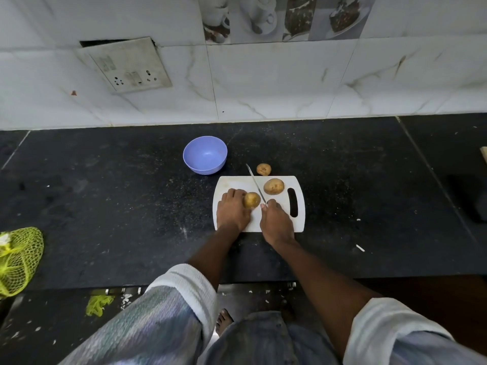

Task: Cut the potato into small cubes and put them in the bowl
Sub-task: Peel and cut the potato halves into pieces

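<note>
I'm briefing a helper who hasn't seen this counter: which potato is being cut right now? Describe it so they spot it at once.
Find the white cutting board on the black counter, just right of the blue bowl. Two potatoes lie on it and a third sits off its far edge. The one being cut is nearest the person, gripped by the left hand, with the knife right beside it.

No writing, label or number is legible anywhere — none at all.

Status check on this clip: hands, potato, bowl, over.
Left hand holds brown potato on white cutting board. Right hand grips steel knife beside it. Blue plastic bowl empty. Nothing blocking.
</note>
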